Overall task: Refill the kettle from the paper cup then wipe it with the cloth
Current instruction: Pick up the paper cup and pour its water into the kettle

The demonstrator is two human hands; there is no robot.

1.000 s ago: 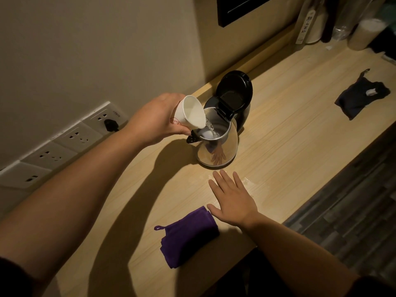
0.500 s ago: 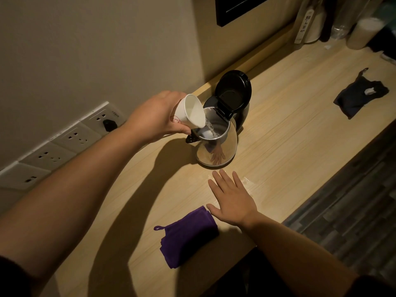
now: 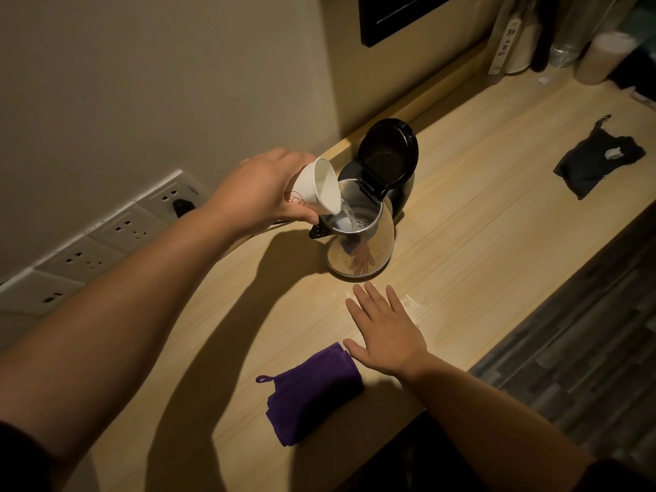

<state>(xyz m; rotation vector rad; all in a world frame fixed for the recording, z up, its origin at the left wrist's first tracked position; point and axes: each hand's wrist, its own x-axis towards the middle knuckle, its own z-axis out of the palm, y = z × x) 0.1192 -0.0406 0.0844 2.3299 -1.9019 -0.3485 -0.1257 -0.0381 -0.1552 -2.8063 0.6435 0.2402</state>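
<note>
- Kettle [image 3: 362,243]: steel body, upright on the wooden surface [image 3: 479,221] near the wall; black lid [image 3: 388,156] hinged open and standing upright.
- Paper cup [image 3: 317,186]: white, tilted mouth-down over the kettle opening; thin stream of water [image 3: 348,213] running from rim into kettle.
- Left hand [image 3: 259,193]: fingers clenched round the paper cup, held above the spout side of the kettle.
- Right hand [image 3: 387,332]: flat on the surface, fingers released and spread, just in front of the kettle, grasping nothing.
- Cloth [image 3: 312,392]: purple, folded, with hanging loop; on the surface near the front edge, just beside the right thumb.
- Dark cloth [image 3: 596,161]: far right of the surface, well apart.
- Wall sockets [image 3: 106,239]: row at left, one with a black plug [image 3: 182,206].
</note>
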